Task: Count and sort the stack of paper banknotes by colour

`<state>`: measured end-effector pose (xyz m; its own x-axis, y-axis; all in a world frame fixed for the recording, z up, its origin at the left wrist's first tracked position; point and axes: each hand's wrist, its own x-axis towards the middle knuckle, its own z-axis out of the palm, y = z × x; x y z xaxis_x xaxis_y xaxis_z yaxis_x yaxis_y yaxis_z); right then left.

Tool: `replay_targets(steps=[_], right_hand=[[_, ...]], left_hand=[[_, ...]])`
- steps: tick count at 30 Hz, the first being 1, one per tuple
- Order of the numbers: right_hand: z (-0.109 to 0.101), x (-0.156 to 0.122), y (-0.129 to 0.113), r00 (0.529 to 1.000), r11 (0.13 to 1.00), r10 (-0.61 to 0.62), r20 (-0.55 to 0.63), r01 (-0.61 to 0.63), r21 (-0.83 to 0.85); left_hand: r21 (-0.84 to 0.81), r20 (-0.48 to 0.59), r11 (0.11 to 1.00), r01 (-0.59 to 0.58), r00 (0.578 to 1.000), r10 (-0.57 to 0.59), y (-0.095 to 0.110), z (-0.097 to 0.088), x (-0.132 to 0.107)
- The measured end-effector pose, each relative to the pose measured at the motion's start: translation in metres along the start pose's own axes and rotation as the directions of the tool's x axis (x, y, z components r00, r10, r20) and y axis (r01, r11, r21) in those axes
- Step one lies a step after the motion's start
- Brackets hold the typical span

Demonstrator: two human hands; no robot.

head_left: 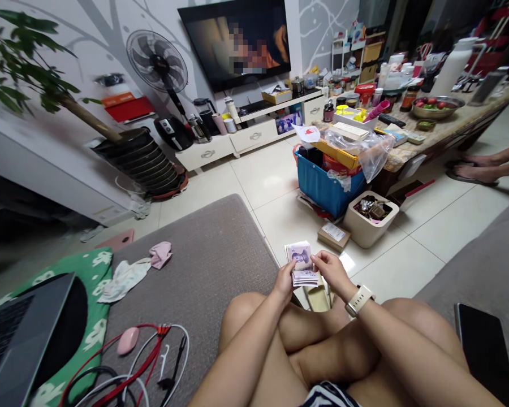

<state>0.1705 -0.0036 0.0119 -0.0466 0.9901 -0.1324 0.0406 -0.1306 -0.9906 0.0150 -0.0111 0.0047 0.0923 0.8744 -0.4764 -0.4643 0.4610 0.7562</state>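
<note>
A small stack of purple banknotes (300, 261) is held in front of my crossed knees, above the white floor. My left hand (285, 281) grips the stack from its left side with fingers closed round it. My right hand (331, 270), with a watch on its wrist, pinches the notes at their right edge, thumb and fingers pressed together. I sit on a grey sofa (203, 265).
A phone (486, 350) lies on the sofa at my right. At my left lie cables (152, 350), a pink mouse (128, 340), a laptop (21, 333) and cloths (129, 274). Ahead stand a beige bin (371, 217), a small box (333, 236), a blue crate (326, 183) and a cluttered table (432, 127). Another person's feet (475, 167) rest at far right.
</note>
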Motion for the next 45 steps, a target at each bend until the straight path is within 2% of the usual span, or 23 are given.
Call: replay_targets(steps=[3,9,17,22,30,35,38,45], right_hand=[[-0.002,0.001,0.001,0.996,0.996,0.04,-0.077,-0.046,-0.075],[-0.002,0.002,0.004,0.997,0.992,0.039,-0.066,-0.047,-0.119],[-0.002,0.001,0.001,0.997,0.983,0.046,-0.066,-0.057,-0.175],[-0.002,0.0,-0.003,0.996,0.978,0.05,-0.072,-0.063,-0.197],[-0.001,-0.001,-0.008,0.999,0.991,0.037,-0.028,-0.04,-0.13],[0.0,0.0,-0.006,1.0,0.999,0.006,-0.014,-0.007,-0.044],[0.0,0.001,-0.002,1.0,1.0,0.005,-0.027,-0.005,-0.001],[-0.001,0.003,0.004,0.999,1.0,0.005,-0.036,-0.005,-0.018]], left_hand=[[0.047,-0.056,0.997,0.067,0.996,-0.064,0.0,-0.002,0.0],[0.047,0.017,0.998,-0.035,0.999,0.035,-0.005,-0.003,0.004],[0.063,0.009,0.998,-0.029,1.0,0.028,-0.005,-0.003,0.003],[0.018,0.028,0.999,-0.032,0.999,0.032,-0.005,-0.002,0.005],[-0.043,0.003,0.995,-0.085,0.996,0.086,-0.008,-0.004,0.01],[-0.009,-0.052,1.0,0.018,0.998,-0.019,-0.006,-0.003,0.006],[0.002,-0.067,1.0,0.003,0.998,-0.003,-0.005,-0.001,0.003],[0.045,-0.096,0.997,0.059,0.994,-0.054,-0.002,0.001,0.0]])
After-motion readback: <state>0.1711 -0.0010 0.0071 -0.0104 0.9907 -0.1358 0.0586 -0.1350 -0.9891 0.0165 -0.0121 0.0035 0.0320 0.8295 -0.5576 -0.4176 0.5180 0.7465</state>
